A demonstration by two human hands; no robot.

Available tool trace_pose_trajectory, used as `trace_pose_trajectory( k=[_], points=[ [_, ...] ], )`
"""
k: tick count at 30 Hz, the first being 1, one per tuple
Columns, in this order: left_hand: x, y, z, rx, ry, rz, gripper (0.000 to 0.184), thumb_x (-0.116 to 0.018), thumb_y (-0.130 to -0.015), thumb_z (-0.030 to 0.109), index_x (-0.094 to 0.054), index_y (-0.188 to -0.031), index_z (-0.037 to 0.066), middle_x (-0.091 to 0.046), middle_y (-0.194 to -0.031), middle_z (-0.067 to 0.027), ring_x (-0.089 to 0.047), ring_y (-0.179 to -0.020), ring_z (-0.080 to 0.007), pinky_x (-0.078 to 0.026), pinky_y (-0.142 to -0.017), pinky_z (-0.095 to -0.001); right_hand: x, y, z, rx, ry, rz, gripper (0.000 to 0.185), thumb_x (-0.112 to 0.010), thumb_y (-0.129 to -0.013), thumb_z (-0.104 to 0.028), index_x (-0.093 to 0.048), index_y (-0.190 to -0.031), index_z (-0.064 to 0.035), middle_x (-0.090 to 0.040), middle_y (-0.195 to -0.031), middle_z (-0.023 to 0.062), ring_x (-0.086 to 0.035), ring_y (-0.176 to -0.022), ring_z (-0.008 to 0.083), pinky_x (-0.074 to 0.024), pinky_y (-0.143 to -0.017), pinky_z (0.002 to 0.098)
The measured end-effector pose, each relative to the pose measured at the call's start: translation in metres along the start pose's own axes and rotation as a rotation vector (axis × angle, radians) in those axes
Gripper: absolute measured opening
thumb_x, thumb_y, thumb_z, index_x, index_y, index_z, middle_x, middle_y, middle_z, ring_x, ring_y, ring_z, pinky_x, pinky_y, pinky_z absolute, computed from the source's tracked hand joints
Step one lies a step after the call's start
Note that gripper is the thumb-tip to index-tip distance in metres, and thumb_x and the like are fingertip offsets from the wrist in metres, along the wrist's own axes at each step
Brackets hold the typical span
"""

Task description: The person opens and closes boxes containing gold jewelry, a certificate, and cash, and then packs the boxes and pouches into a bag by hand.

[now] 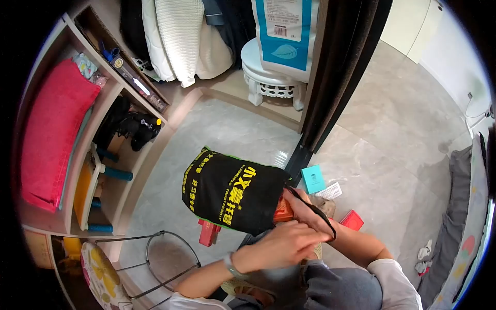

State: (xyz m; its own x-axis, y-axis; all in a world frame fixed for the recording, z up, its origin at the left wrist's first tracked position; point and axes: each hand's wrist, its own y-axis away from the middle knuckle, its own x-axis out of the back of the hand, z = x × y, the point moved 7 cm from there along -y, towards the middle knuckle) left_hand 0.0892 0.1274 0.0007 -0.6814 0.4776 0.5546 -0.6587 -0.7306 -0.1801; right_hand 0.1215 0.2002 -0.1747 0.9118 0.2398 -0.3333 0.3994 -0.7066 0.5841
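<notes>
A black cloth bag [232, 191] with yellow lettering and green edging lies on its side in front of me, its mouth turned toward my hands. Inside the mouth, a red and orange packet [283, 211] shows. My right hand [305, 209] is at the opening, with the bag's black strap looped over the wrist; its fingertips are partly hidden. Across it reaches my left hand [284, 243], with a light band on the wrist. Its fingers are bent near the strap, and what they hold, if anything, is hidden.
Red boxes [208, 233] [352, 220], a teal box [313, 179] and a white card [329, 191] lie on the floor. Shelves with a pink cushion [59, 134] stand left; a white stool [258, 67] bears a blue-white bag. A wire-framed floral stool [106, 274] is lower left.
</notes>
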Motion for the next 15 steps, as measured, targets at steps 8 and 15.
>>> trace_pose_trajectory(
  k=[8, 15],
  points=[
    [-0.004, 0.002, -0.018, 0.150, -0.146, 0.118, 0.032, -0.058, -0.089, 0.008, -0.061, -0.120, 0.004, -0.066, -0.095, -0.0137, -0.062, -0.092, -0.0325, -0.049, -0.081, -0.0416, 0.012, -0.016, 0.049, -0.234, -0.550, -0.233, 0.029, -0.055, -0.098, -0.022, -0.057, -0.117, 0.0000, -0.062, -0.114, 0.0092, -0.060, -0.102, 0.0234, -0.0500, -0.089, 0.0365],
    [-0.061, 0.004, 0.020, -0.109, 0.220, 0.013, 0.036, -0.065, -0.084, 0.008, -0.063, -0.119, 0.012, -0.063, -0.093, -0.0097, -0.061, -0.089, -0.0287, -0.049, -0.082, -0.0416, -0.007, -0.016, 0.052, -0.087, -0.464, -0.191, 0.029, -0.055, -0.097, -0.021, -0.058, -0.116, 0.0004, -0.063, -0.112, 0.0097, -0.061, -0.101, 0.0230, -0.0502, -0.089, 0.0356]
  ],
)
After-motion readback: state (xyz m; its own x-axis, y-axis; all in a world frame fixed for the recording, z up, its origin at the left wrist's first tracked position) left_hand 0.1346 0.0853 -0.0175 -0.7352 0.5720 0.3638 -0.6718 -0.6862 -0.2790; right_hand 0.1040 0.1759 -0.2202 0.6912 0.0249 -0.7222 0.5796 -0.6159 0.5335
